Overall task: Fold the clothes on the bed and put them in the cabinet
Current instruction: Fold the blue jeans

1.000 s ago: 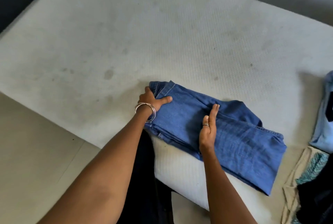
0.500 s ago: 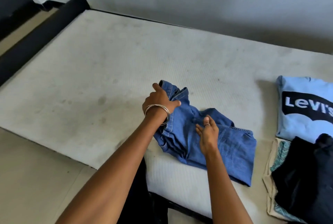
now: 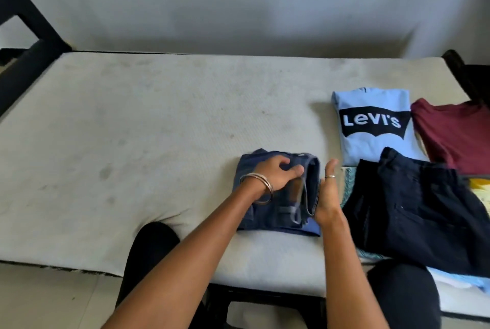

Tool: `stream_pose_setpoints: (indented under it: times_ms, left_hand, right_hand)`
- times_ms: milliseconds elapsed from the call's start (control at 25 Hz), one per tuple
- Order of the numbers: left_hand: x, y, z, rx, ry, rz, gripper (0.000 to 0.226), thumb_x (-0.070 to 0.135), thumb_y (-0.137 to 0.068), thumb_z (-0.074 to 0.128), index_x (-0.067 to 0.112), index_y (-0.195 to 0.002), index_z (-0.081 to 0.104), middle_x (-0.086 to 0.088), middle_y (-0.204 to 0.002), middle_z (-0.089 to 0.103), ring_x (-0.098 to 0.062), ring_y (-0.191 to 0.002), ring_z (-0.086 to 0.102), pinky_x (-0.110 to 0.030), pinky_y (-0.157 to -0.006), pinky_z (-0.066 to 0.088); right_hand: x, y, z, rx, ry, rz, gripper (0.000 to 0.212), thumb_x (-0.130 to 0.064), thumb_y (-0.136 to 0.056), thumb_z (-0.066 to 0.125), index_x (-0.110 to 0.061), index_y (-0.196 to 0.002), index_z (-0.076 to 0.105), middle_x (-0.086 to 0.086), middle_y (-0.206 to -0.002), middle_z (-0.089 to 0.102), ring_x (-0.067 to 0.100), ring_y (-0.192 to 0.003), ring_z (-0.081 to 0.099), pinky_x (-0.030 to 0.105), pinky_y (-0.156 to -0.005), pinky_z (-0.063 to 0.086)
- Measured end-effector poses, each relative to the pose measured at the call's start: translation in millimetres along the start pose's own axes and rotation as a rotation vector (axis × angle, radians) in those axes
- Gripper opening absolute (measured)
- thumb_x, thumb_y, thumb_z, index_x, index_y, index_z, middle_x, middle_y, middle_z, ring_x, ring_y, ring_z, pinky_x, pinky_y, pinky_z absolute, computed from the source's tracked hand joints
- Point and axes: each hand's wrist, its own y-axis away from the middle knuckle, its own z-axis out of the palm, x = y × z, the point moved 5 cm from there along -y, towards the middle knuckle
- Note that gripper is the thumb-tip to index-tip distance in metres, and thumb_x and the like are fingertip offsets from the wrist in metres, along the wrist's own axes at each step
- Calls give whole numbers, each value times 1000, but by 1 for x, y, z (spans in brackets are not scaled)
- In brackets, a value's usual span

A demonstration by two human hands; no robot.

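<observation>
The left hand (image 3: 278, 175) is being rested on top of the folded jeans (image 3: 278, 196), fingers curled and pressing into the upper layer near the far edge of the bundle; whether cloth is being pinched cannot be told. The right hand (image 3: 327, 196) is being held edge-on against the right side of the jeans, fingers straight and together, apparently squaring that fold.

The jeans are lying directly under and between both hands, near the front edge of the mattress (image 3: 132, 143) and right of its middle. The bundle is compact, its long axis running from the front edge toward the wall. Both hands are judged equally near; the left is on top, the right flanking.

Just beside the right hand, dark trousers (image 3: 413, 209) are lying over a patterned cloth (image 3: 347, 183). Behind them, toward the far right corner, a blue shirt (image 3: 371, 106) and a maroon shirt (image 3: 456, 132) are lying flat, side by side.

Open room is being left only to the left and toward the wall; the right side is crowded by other garments. The cabinet is not in view. The fold is judged nearly done, and a lift straight up with one hand beneath each side is likely being called for. Sliding rightward is judged risky, since the trousers could be disturbed.
</observation>
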Motion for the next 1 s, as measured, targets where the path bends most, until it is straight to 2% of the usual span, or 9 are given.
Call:
stream_pose_setpoints:
  times_ms: [120, 280, 360, 480, 600, 680, 760, 840, 1000]
  left_hand:
    - [-37, -9, 43, -18, -193, 114, 48, 29, -96, 51, 21, -143, 43, -4, -145, 45, -25, -133, 43, -39, -109, 37]
    - [-97, 6, 59, 255, -572, 54, 65, 43, -97, 43, 31, -153, 13, 2, -162, 4, -27, -147, 11, -44, -111, 32]
    - [-117, 12, 70, 127, -641, 7, 67, 54, -98, 31, 38, -152, -6, 9, -159, -20, -25, -148, -9, -51, -112, 29]
    - [-144, -5, 80, -154, -645, -79, 64, 58, -98, 23, 45, -146, -18, 16, -152, -34, -19, -142, -28, -61, -114, 15]
    - [-145, -23, 67, -145, -359, -47, 62, 45, -100, 40, 33, -153, 10, 2, -162, 2, -31, -148, 0, -44, -118, 15]
    - [-153, -18, 42, 304, 66, -96, 54, 24, -94, 59, 18, -145, 41, -14, -142, 50, -36, -130, 46, -31, -103, 36]
    - [-176, -1, 29, 637, 361, -322, 49, 18, -85, 71, 10, -131, 55, -15, -123, 61, -34, -113, 59, -28, -93, 41]
    - [-191, -2, 34, 552, 368, -455, 43, 26, -81, 76, 4, -115, 62, -14, -123, 57, -33, -111, 57, -31, -93, 43]
    - [-187, -1, 12, 544, 461, -567, 48, 48, -88, 61, 9, -117, 60, -9, -116, 63, -32, -106, 59, -37, -94, 46]
  right_hand:
    - [-4, -2, -40, 82, 286, -41, 39, -39, -87, 70, -15, -116, 64, 8, -98, 75, 24, -89, 71, 29, -62, 57]
    - [12, -22, -61, 216, 562, -159, 56, -6, -79, 79, -15, -126, 49, 11, -116, 67, 17, -89, 68, 38, -85, 58]
    - [14, -22, -59, 384, 822, -233, 44, -7, -90, 65, -12, -130, 46, 7, -115, 63, 13, -83, 60, 26, -80, 52]
    - [29, -25, -56, 595, 1265, -130, 62, -42, -100, 45, -18, -151, 21, 19, -136, 44, 37, -117, 49, 47, -92, 43]
    - [46, -22, -56, 622, 1300, -29, 70, -62, -97, 29, -26, -154, 11, 23, -141, 36, 42, -128, 38, 56, -98, 36]
    - [54, -25, -62, 579, 1180, 12, 88, -72, -89, 41, -18, -153, 14, 25, -142, 38, 42, -129, 39, 56, -100, 36]
    - [54, -25, -64, 499, 987, 42, 101, -75, -71, 64, -6, -139, 37, 21, -123, 58, 35, -108, 57, 50, -90, 46]
    - [36, -24, -61, 401, 837, -9, 74, -66, -63, 75, -6, -104, 59, 7, -89, 66, 25, -79, 61, 37, -70, 52]
    - [-36, -26, -12, 131, 919, -285, 29, -41, -70, 84, -21, -78, 65, 12, -87, 71, 31, -84, 70, 46, -73, 60]
